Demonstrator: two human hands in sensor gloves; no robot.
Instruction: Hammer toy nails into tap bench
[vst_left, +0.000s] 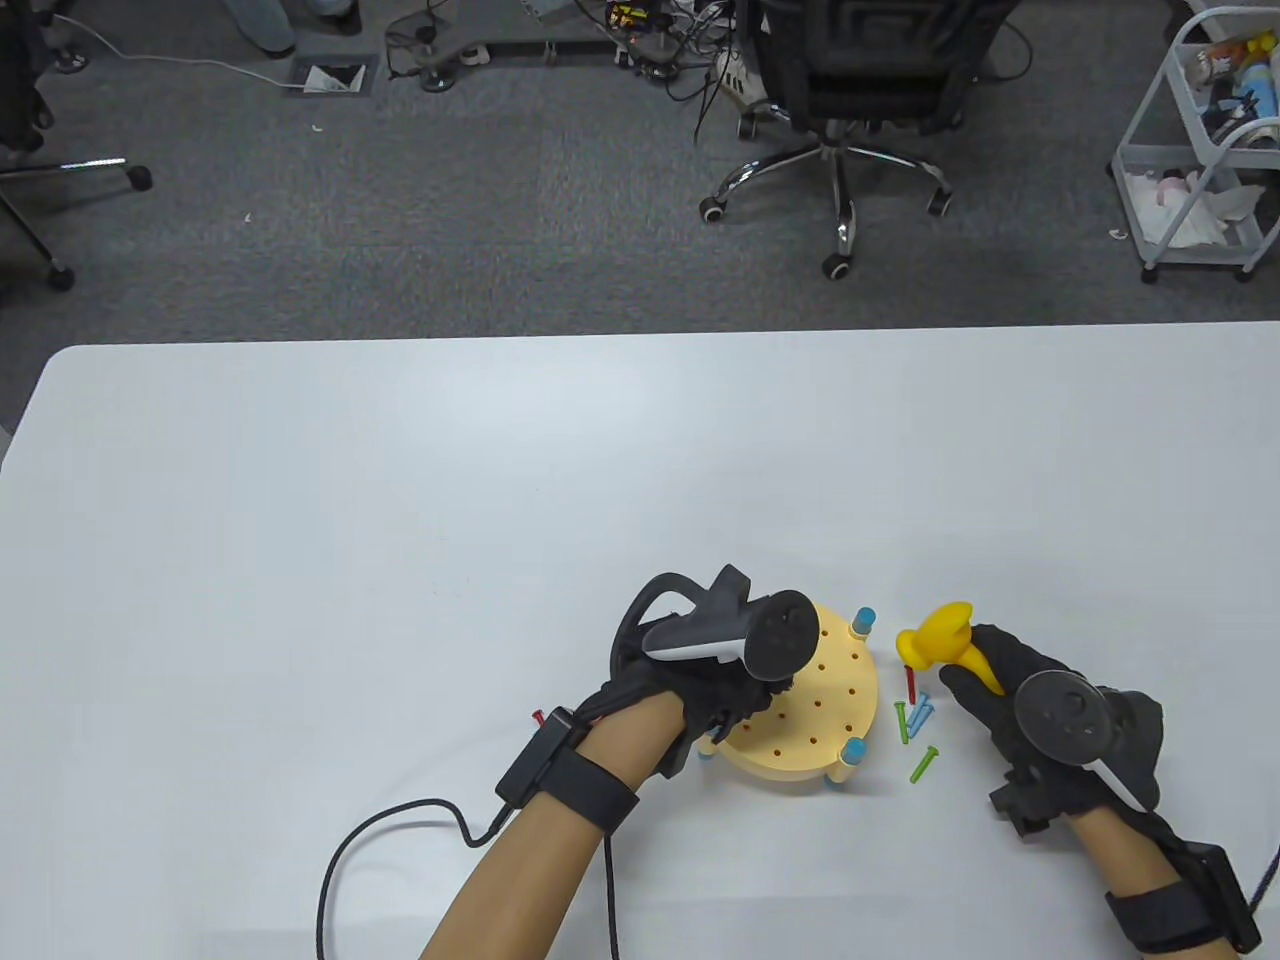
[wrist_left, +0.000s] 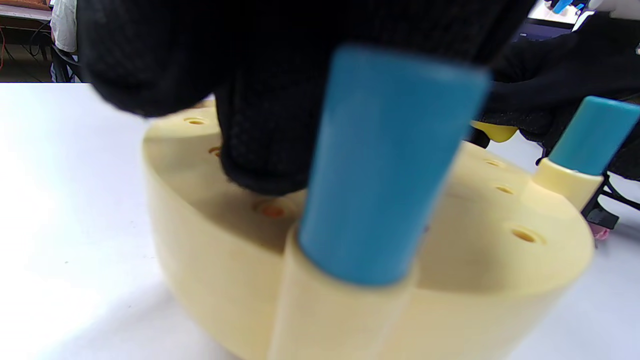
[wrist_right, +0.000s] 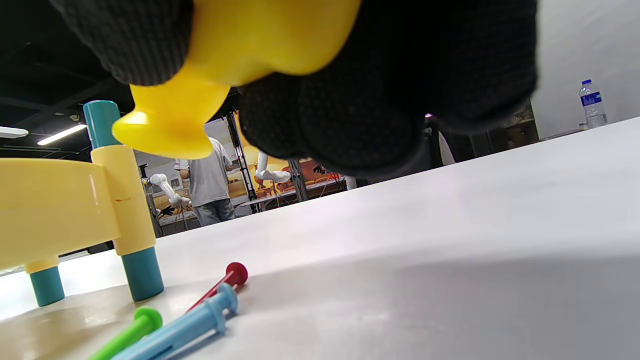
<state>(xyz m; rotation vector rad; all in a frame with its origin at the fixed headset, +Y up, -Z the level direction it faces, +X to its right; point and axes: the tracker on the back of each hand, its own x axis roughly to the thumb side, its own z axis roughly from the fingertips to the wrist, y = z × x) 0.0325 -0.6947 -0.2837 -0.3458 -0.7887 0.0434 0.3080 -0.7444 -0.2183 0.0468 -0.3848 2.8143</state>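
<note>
1. A round yellow tap bench (vst_left: 815, 715) with blue-tipped legs stands on the white table (vst_left: 400, 520), near the table's front edge; rows of small holes dot its top.

2. The left hand (vst_left: 715, 690), gloved in black with a tracker strapped to its back, rests on the left part of the bench. In the left wrist view a fingertip (wrist_left: 265, 150) presses down on the bench top beside a blue peg (wrist_left: 390, 165); whether anything is pinched beneath the fingers cannot be told.

3. The right hand (vst_left: 1010, 690) is just right of the bench, fingers curled tight round the handle of a yellow toy hammer (vst_left: 940, 645). The hammer's head points towards the bench and hangs above the loose nails.

4. Between the bench and the right hand lies a small cluster of toy nails on the table: a red nail (vst_left: 911, 683), a blue nail (vst_left: 921, 712) and a green nail (vst_left: 901, 722) close together, with a second green nail (vst_left: 924, 764) slightly nearer the front edge.

5. Another red nail (vst_left: 538, 716) shows on the table left of the bench, partly hidden by the left wrist strap.

6. An office chair (vst_left: 850, 90) stands on the grey carpet far behind the bench.
</note>
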